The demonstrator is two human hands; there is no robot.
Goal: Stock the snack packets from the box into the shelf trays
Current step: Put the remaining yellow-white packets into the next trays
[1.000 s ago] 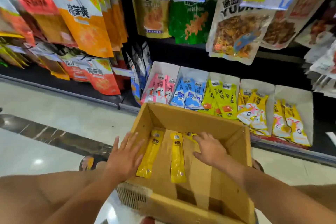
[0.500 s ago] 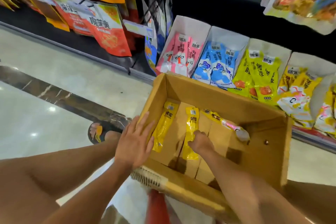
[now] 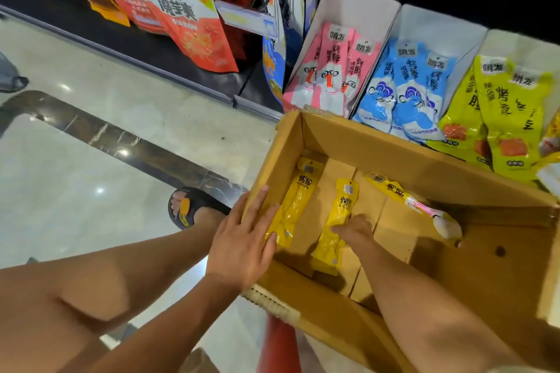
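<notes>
An open cardboard box (image 3: 394,142) stands before the low shelf. Inside lie a yellow packet (image 3: 298,203) by the left wall, a middle yellow packet (image 3: 344,206), and a yellow-and-pink packet (image 3: 403,197) lying slantwise to the right. My left hand (image 3: 242,239) presses flat, fingers straight, on the box's left wall. My right hand (image 3: 354,232) is down in the box, its thumb over the middle yellow packet and its fingers curled at the packet's side. White shelf trays hold pink packets (image 3: 330,70), blue packets (image 3: 406,88) and yellow-green packets (image 3: 500,106).
Large red and orange snack bags (image 3: 188,27) hang at the upper left beside a price tag (image 3: 245,18). A sandalled foot (image 3: 194,209) stands on the shiny tiled floor left of the box. Something red (image 3: 278,342) shows under the box's near edge.
My right hand has come back from the far end of the box to the middle yellow packet. The view has tilted downward. My left hand stays on the box's left wall.
</notes>
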